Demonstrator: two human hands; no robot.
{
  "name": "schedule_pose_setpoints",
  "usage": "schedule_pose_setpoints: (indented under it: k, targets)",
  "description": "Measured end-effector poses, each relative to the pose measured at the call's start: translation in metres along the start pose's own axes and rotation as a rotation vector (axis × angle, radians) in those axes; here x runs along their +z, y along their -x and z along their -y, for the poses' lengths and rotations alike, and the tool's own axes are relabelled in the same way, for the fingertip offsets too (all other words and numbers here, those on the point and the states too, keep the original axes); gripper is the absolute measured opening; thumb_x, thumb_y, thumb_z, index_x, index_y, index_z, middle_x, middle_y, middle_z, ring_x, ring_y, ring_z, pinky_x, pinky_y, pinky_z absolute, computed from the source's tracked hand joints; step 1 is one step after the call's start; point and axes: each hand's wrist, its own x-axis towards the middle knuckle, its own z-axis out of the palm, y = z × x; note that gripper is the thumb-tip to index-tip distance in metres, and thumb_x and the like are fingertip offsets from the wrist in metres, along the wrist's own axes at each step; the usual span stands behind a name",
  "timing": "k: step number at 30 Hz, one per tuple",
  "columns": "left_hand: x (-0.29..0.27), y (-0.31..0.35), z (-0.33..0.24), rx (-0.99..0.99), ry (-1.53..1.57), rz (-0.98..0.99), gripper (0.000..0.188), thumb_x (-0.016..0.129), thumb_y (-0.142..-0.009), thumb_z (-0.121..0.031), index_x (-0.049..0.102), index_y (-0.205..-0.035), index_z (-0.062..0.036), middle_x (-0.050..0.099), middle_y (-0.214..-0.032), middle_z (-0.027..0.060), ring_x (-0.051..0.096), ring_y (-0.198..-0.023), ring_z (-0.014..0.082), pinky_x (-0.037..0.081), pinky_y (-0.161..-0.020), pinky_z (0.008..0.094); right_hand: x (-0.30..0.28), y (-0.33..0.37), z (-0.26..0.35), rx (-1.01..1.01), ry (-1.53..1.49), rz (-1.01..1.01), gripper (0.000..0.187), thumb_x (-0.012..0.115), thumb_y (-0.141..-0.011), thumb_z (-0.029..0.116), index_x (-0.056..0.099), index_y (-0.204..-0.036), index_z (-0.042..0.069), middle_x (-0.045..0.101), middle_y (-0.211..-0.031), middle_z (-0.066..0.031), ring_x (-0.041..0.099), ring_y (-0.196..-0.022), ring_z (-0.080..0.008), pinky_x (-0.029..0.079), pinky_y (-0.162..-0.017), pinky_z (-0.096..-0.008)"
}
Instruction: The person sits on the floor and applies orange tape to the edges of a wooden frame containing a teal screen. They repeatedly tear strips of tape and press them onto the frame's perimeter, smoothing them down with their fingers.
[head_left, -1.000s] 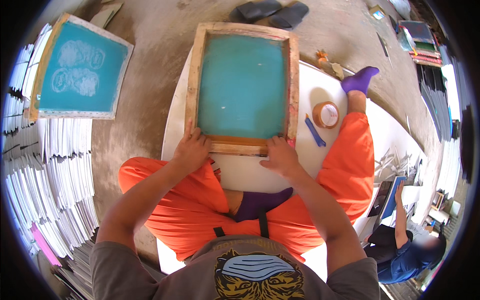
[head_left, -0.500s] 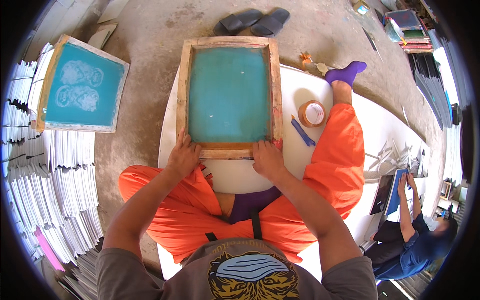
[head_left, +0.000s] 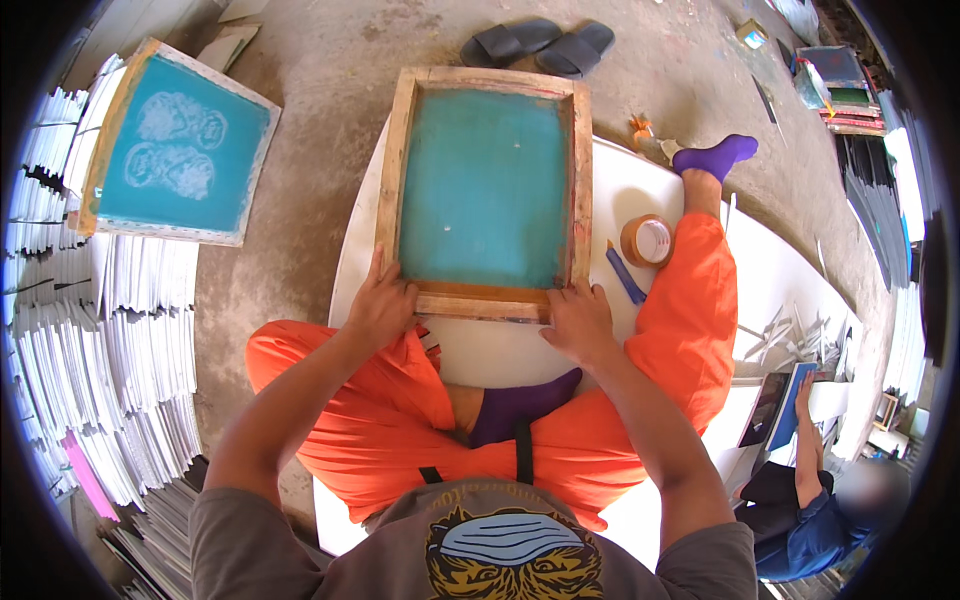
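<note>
A wooden screen-printing frame (head_left: 487, 304) with teal mesh (head_left: 485, 185) lies in front of me on a white board (head_left: 490, 352). My left hand (head_left: 380, 308) is closed on its near left corner, fingers along the outer side and near rail. At the near right corner my right hand (head_left: 582, 322) has its fingers curled over the rail, the thumb side toward the mesh. The undersides of both grips are hidden. To the right of the frame are a roll of brown tape (head_left: 630, 240) and a blue utility knife (head_left: 626, 275).
A second printing screen (head_left: 180, 150) with pale images rests on paper stacks (head_left: 150, 350) at left. Black sandals (head_left: 545, 45) lie beyond the frame. My legs flank the board. At right, a co-worker (head_left: 815, 520) touches a blue panel (head_left: 790, 405), near white paper scraps (head_left: 785, 335).
The whole view has shifted, moving most things rightward in the picture. My right hand has slid outward along the near rail to the corner. My left hand stays at its corner.
</note>
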Motion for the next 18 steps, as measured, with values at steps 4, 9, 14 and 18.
schedule_pose_setpoints:
  k: [4, 9, 14, 18]
  targets:
    - [0.018, 0.0, -0.009, 0.092, 0.24, -0.225, 0.049, 0.085, -0.081, -0.043, 0.067, -0.112, -0.0092, 0.072, -0.11, 0.0083, 0.063, -0.121, 0.0277, 0.026, -0.129, 0.0606, 0.016, -0.001, 0.009, -0.078, -0.237, -0.138, 0.052, 0.088, -0.076, 0.035, 0.072, -0.117, 0.006, 0.074, -0.111, -0.0078, 0.06, -0.115, -0.0292, 0.045, -0.1, -0.0437]
    - [0.015, -0.007, -0.015, -0.057, 0.158, -0.032, 0.048, 0.086, -0.081, -0.042, 0.063, -0.109, -0.0103, 0.068, -0.102, 0.0065, 0.069, -0.101, 0.0267, 0.032, -0.127, 0.0571, 0.012, -0.008, 0.016, -0.054, -0.012, -0.049, 0.052, 0.088, -0.075, 0.037, 0.072, -0.113, 0.006, 0.073, -0.108, -0.0078, 0.06, -0.11, -0.0277, 0.045, -0.095, -0.0429]
    - [0.014, -0.007, -0.013, 0.0, 0.041, -0.051, 0.047, 0.086, -0.08, -0.043, 0.06, -0.103, -0.0114, 0.063, -0.093, 0.0054, 0.069, -0.095, 0.026, 0.03, -0.129, 0.0559, 0.001, -0.011, 0.013, 0.056, 0.128, 0.129, 0.046, 0.084, -0.076, 0.038, 0.073, -0.108, 0.006, 0.074, -0.103, -0.0094, 0.06, -0.115, -0.0276, 0.044, -0.097, -0.0412]
    - [0.025, -0.007, -0.012, 0.034, 0.016, 0.015, 0.051, 0.086, -0.081, -0.044, 0.062, -0.108, -0.009, 0.063, -0.096, 0.008, 0.068, -0.098, 0.029, 0.028, -0.13, 0.0565, 0.008, -0.009, 0.014, 0.057, 0.147, 0.085, 0.043, 0.084, -0.076, 0.035, 0.073, -0.106, 0.006, 0.074, -0.102, -0.0085, 0.06, -0.115, -0.0288, 0.045, -0.098, -0.0433]
